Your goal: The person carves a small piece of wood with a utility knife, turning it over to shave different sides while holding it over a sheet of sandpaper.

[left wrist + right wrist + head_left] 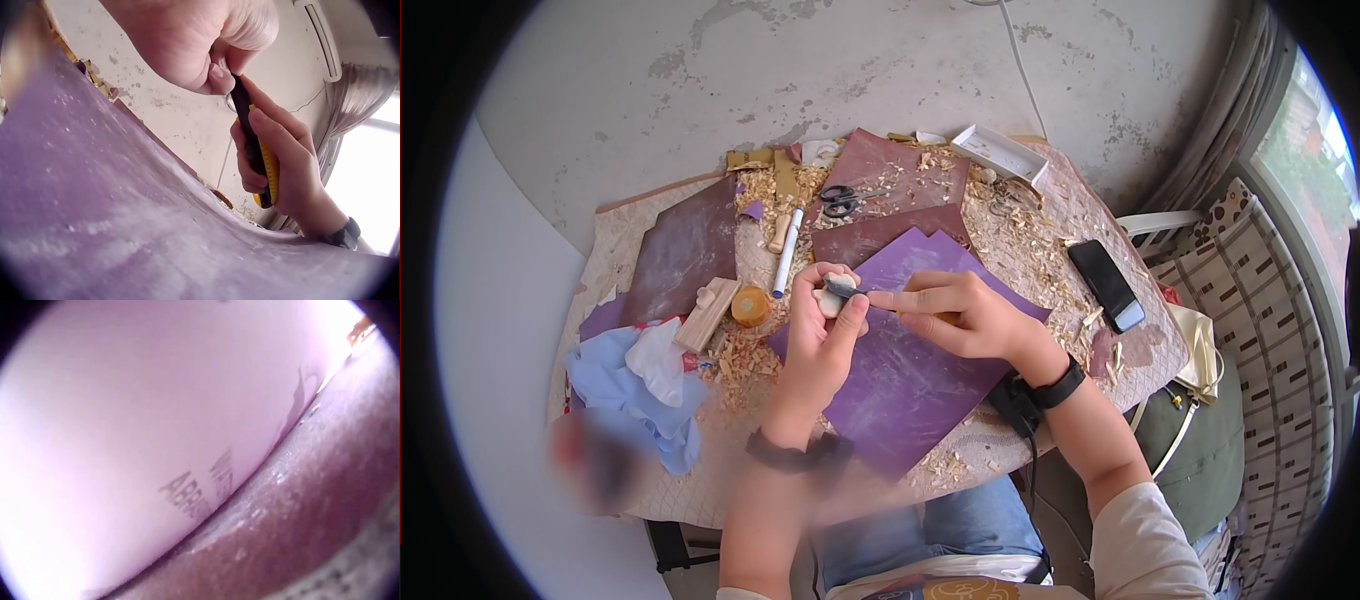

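2 full hands: pale piece [830,304] pinched in left hand [818,345], yellow-black cutter [270,165] gripped in right hand [970,315]. Piece at left fingertips, just left of right hand, long axis unclear. Beyond, on worktop [1095,215]: white marker [787,255], then scissors [838,206].

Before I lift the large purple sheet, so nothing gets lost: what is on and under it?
Pale dust marks its top. The purple sheet overlaps a brown sheet and the quilted tablecloth, both visible past its edges. Whatever its middle covers is hidden.
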A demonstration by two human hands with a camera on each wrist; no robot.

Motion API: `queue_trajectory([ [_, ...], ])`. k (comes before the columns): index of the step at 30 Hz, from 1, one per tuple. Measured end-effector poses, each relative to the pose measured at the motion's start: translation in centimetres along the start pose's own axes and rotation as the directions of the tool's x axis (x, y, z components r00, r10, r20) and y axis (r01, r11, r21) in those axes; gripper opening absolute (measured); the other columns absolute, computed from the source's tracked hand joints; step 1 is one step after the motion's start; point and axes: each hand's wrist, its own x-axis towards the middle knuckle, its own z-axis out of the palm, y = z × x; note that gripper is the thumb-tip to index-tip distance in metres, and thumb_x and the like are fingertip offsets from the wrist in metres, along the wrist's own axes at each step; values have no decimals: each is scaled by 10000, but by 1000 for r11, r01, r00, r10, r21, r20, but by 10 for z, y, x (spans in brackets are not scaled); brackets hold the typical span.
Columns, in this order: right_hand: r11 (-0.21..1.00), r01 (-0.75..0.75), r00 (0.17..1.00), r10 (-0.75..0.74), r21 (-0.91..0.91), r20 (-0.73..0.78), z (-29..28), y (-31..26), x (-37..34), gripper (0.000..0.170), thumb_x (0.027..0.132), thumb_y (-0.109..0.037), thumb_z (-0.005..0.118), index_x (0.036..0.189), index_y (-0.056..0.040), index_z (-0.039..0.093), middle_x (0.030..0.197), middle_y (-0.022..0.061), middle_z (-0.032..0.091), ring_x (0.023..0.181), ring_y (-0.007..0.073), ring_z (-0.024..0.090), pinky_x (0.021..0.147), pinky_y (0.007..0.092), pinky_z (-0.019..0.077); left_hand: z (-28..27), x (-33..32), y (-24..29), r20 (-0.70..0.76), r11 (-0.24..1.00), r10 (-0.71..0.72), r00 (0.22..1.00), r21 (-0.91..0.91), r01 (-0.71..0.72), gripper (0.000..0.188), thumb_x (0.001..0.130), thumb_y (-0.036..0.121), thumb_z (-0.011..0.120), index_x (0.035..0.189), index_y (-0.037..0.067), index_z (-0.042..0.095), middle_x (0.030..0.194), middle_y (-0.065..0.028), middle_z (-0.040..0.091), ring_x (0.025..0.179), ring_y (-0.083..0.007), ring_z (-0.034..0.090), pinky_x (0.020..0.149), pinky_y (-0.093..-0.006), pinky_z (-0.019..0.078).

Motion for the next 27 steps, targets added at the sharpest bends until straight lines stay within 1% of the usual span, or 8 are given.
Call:
queue_trajectory([
  [2,994,19,1000,-18,108,-15,0,2,0,442,870,-21,630,1295,-136,667,811,122,602,593,285,555,557,387,449,0,0,0,2,1000,5,1000,-23,-5,283,1007,109,586,1252,93,445,1073,-16,517,723,-62,445,624,-223,369],
  [8,989,-58,996,66,-132,55,-3,-15,1,414,894,4,622,1299,-70,660,785,126,580,620,234,525,582,349,436,-4,0,-3,15,1000,-3,1000,-9,3,293,1007,111,588,1261,94,443,1088,-20,522,727,-64,449,629,-224,372],
  [11,990,-41,999,44,-133,15,0,-7,-1,439,886,-28,626,1310,-138,661,802,133,594,619,276,552,587,375,459,0,0,0,3,1000,-6,1000,-9,6,299,1007,111,588,1266,94,441,1084,-21,526,734,-65,456,635,-224,377],
  [14,997,-4,1000,5,72,-12,0,-3,0,464,867,-23,632,1311,-155,663,799,122,597,592,283,561,551,387,455,0,-1,0,-13,1000,-5,1000,-13,5,300,1006,109,588,1266,91,439,1075,-22,532,741,-66,466,638,-224,383],
  [20,979,-24,999,30,-205,26,-1,-14,1,424,882,23,618,1290,-82,670,788,124,585,614,238,536,575,347,451,-5,0,-2,6,999,-34,999,-4,34,309,1004,116,594,1271,81,442,1080,-25,534,734,-65,474,641,-227,393],
  [23,992,18,1000,-19,-128,1,-2,-7,0,417,885,19,620,1286,-81,674,786,123,587,611,233,533,571,336,448,-1,0,1,7,1000,-19,1000,-15,19,304,1003,122,599,1265,79,451,1063,-21,543,732,-61,479,644,-225,397],
  [25,998,-7,1000,7,64,-2,-3,-3,-1,441,874,-24,637,1298,-139,673,761,119,564,606,272,549,561,379,441,1,-1,3,4,999,-20,1000,-27,20,294,1003,127,600,1256,78,458,1040,-16,550,739,-57,487,644,-220,399],
  [27,998,-6,1000,5,64,9,-6,-4,0,437,877,-23,634,1297,-138,673,758,118,563,601,272,547,557,380,439,1,-1,5,13,999,-28,1000,-19,28,296,1003,127,601,1256,76,457,1032,-15,552,738,-56,488,643,-219,398],
])
